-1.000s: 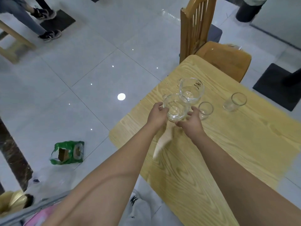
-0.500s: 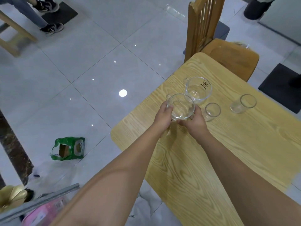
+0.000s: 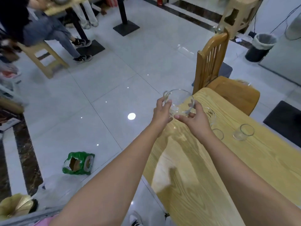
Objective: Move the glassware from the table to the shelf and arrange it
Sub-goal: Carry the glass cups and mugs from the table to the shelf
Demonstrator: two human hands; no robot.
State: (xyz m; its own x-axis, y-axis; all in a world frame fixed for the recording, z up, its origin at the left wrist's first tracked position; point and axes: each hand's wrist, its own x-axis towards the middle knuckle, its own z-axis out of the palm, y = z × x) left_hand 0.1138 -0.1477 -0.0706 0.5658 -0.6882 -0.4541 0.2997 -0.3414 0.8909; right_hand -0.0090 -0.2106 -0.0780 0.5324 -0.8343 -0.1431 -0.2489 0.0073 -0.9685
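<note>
A clear glass pitcher with a small handle is held up in the air over the table's left corner. My left hand grips its handle side and my right hand holds its right side and base. On the light wooden table stand a second glass pitcher, partly hidden behind my right hand, a small glass tumbler and another small tumbler further right. No shelf is in view.
A wooden chair stands at the table's far end. A green bag lies on the tiled floor to the left. A person on a wooden stool sits at the far left. A black bin stands at the far right.
Both hands have lifted the glass pitcher off the table and carried it up and to the left. The camera has tilted up, so more of the room shows.
</note>
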